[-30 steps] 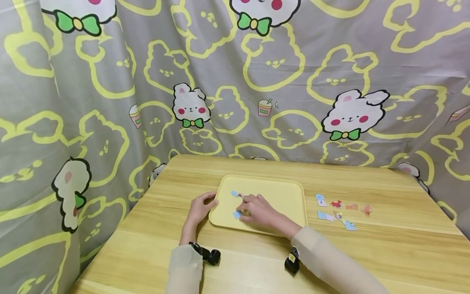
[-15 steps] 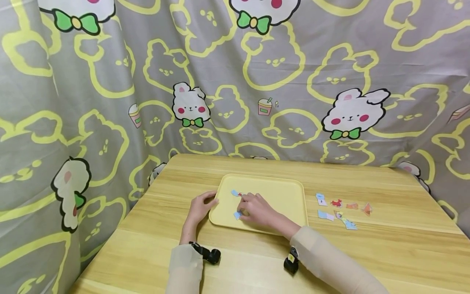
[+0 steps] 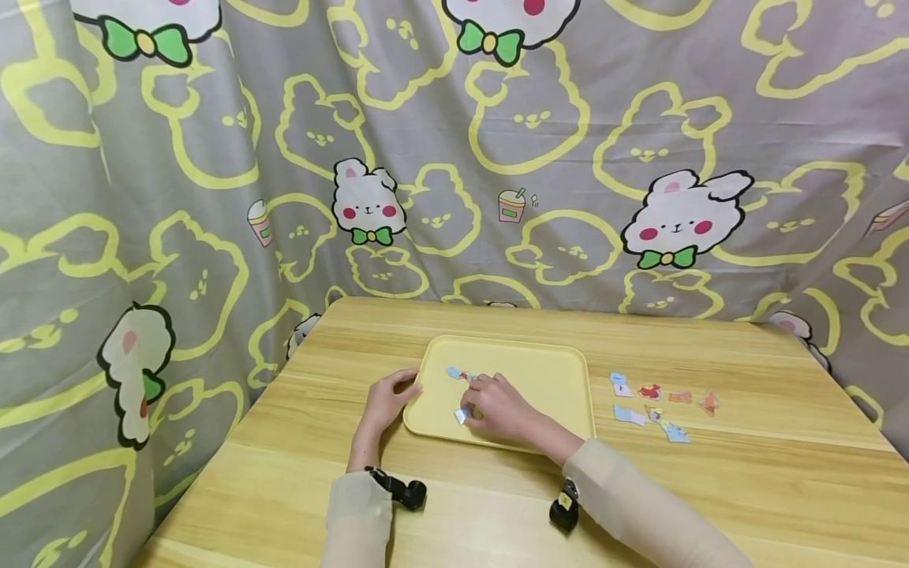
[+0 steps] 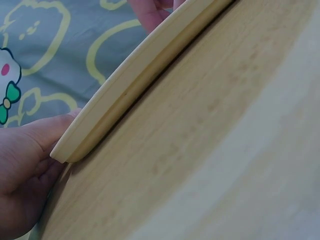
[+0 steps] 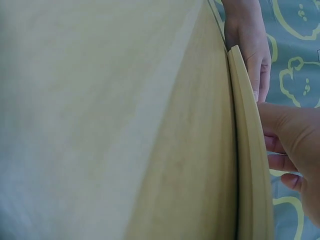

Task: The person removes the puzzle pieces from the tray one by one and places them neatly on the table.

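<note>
My left hand [image 3: 386,406] holds the left edge of a yellow tray [image 3: 543,386]. In the left wrist view its thumb [image 4: 65,122] lies at the rim, with the other fingers low against the outer side. Over the tray's left half, my right hand [image 3: 503,406] has its fingers bent and pinches a small blue puzzle piece [image 3: 461,416]. Beyond those fingertips lie light blue and red pieces [image 3: 454,372], partly covered by the hand. The tray's raised wall [image 5: 247,150] hides the pieces in the right wrist view.
Right of the tray, several loose puzzle pieces lie on the wooden table [image 3: 710,489]: a blue and white one [image 3: 621,385], a red one [image 3: 649,391], orange ones [image 3: 680,397] and more blue ones [image 3: 629,415]. A patterned curtain [image 3: 454,158] hangs behind and at the sides.
The blue piece at my right fingertips has shifted slightly right and turned, now looking paler. My right fingers have drawn back a little; my left hand stays at the tray edge.
</note>
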The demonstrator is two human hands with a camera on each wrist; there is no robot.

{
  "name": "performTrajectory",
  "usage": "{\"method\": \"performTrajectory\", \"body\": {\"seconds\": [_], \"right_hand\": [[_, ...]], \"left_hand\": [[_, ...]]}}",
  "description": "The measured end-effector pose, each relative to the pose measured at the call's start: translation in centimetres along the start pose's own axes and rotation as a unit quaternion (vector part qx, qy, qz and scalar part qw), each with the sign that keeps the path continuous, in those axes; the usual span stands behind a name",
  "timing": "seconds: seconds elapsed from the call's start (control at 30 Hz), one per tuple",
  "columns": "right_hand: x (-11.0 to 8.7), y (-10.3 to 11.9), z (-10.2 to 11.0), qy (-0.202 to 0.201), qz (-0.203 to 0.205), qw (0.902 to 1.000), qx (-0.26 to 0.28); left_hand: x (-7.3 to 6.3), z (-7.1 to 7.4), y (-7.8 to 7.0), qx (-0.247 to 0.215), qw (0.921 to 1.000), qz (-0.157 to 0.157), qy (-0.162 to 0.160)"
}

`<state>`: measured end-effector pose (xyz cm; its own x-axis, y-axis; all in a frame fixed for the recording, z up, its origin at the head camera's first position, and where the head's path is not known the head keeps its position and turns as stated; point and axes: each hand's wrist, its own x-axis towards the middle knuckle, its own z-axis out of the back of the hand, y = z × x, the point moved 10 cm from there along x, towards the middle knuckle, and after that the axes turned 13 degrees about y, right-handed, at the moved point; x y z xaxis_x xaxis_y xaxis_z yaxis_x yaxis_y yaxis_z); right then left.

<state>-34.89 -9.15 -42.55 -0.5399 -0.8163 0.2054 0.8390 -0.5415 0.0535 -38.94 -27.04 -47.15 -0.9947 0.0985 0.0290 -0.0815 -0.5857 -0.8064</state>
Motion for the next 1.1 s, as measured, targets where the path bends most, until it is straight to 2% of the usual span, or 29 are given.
{"method": "performTrajectory", "body": {"seconds": [0.1, 0.23, 0.37, 0.53, 0.63, 0.87, 1.1], "right_hand": [[0.0, -0.3, 0.0, -0.002, -0.002, 0.9999, 0.014], [-0.1, -0.9, -0.2, 0.001, -0.022, 0.9976, 0.065], [-0.2, -1.6, -0.3, 0.007, -0.047, 0.9904, 0.13], [-0.2, -2.0, 0.0, -0.005, -0.05, 0.9818, 0.183], [-0.2, -2.4, 0.1, -0.016, -0.052, 0.9742, 0.219], [-0.4, -3.5, -0.4, -0.015, -0.089, 0.9448, 0.315], [-0.8, -3.9, -0.1, -0.03, -0.098, 0.9374, 0.333]], "left_hand": [[0.1, 0.0, 0.0, 0.001, 1.0, 0.0, 0.0], [0.0, -0.1, 0.2, -0.002, 1.0, 0.004, 0.0], [0.0, -0.1, 0.2, -0.002, 1.0, 0.005, 0.001], [0.1, -0.1, 0.3, 0.001, 1.0, 0.007, 0.0], [0.2, -0.1, 0.5, -0.002, 1.0, 0.007, -0.002], [0.2, -0.1, 0.4, 0.005, 1.0, 0.001, -0.003], [0.2, -0.1, 0.4, 0.001, 1.0, 0.001, -0.002]]}}
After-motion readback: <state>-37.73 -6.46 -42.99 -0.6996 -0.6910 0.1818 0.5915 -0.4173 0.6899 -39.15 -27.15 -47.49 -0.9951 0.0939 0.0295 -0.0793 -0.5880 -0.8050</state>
